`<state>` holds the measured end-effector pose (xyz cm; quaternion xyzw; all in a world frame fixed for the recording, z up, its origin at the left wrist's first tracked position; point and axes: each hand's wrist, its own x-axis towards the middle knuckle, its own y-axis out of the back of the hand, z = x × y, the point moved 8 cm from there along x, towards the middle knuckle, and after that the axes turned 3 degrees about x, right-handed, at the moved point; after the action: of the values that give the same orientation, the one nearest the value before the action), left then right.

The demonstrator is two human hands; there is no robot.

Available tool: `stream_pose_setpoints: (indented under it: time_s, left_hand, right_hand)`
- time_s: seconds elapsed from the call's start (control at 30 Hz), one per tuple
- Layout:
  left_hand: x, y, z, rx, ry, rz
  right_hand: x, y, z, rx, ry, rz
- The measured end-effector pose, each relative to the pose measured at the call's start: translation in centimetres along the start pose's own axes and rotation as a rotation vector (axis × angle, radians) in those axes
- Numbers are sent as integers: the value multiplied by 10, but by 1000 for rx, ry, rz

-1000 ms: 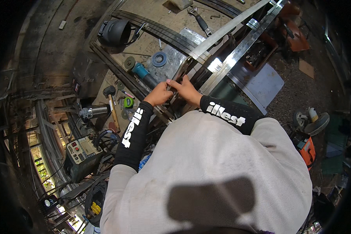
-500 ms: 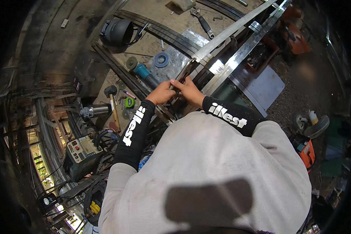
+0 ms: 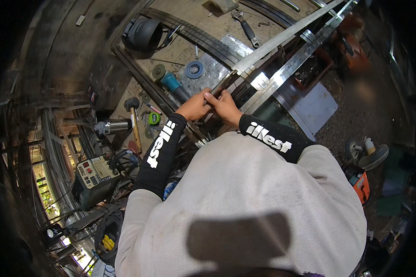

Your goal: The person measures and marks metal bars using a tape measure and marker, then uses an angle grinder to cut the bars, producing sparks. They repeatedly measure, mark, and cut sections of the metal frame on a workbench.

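My left hand (image 3: 196, 106) and my right hand (image 3: 225, 106) meet at the edge of the metal frame, fingers closed. Both grip a long, narrow metal piece (image 3: 227, 82) that reaches away from me to the joint of the frame's bars; its exact kind cannot be told. The right thumb lies along the top by the left fingers. Just left of the hands, a teal angle grinder (image 3: 172, 83) rests on the work surface. Beyond it lies a blue round disc (image 3: 194, 69) on a shiny sheet. A pale flat bar (image 3: 282, 39) runs from the joint toward the far right.
At left lie a hammer (image 3: 135, 124), a green tape measure (image 3: 154, 118) and a dark welding helmet (image 3: 143, 34). A wrench (image 3: 248, 31) sits farther back. A welding machine (image 3: 96, 172) stands low left. Shiny square tubing (image 3: 305, 50) crosses the right side above a grey panel (image 3: 312, 108).
The left hand has shifted slightly up and right, closer against the right hand. Both hands keep hold of the metal piece. The whole view has tilted a little.
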<state>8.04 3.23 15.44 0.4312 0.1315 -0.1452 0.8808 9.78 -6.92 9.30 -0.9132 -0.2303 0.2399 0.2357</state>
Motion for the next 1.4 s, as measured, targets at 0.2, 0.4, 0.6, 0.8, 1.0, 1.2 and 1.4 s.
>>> stream_pose_setpoints:
  time_s: [0.2, 0.4, 0.6, 0.8, 1.0, 1.2, 1.4]
  left_hand:
    - [-5, -2, 2, -14, 2, 193]
    - [-15, -21, -28, -209, -74, 288]
    - [-45, 8, -143, -105, 520, 796]
    - [-1, -14, -204, -248, 734, 623]
    - [6, -20, -235, -534, 730, 667]
    - [-27, 8, -212, -1218, 573, 684]
    - [-65, -2, -86, -1275, 309, 599]
  right_hand:
    - [7, 17, 13, -266, 19, 100]
    - [10, 16, 28, 141, -226, -74]
    - [4, 42, 40, -82, -399, 60]
    - [-35, 48, 32, -272, -423, -244]
    - [-109, 99, -16, -448, -221, -159]
    - [-143, 153, -47, -362, -280, -59]
    - [-117, 129, -70, -129, -290, -202]
